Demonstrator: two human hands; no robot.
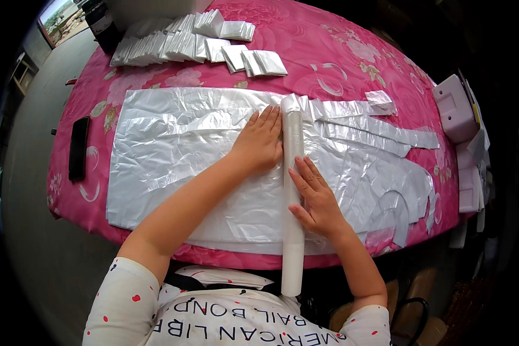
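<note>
Both hands flat & open, gripping nothing: left hand (260, 140) presses the silver plastic sheet (173, 155) just left of the white roll (293, 190), right hand (315, 199) rests against roll's right side. Roll lies across sheet mid-desk (340, 52), near end overhanging the edge. Best to keep even pressure w/ both palms, roll square to sheet edge, smooth wrinkles first.

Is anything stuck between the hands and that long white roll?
No, nothing visible. The left hand lies flat against the roll's left side, and the right hand touches its right side lower down. Both rest on the silvery plastic sheets spread over the pink flowered tablecloth.
</note>
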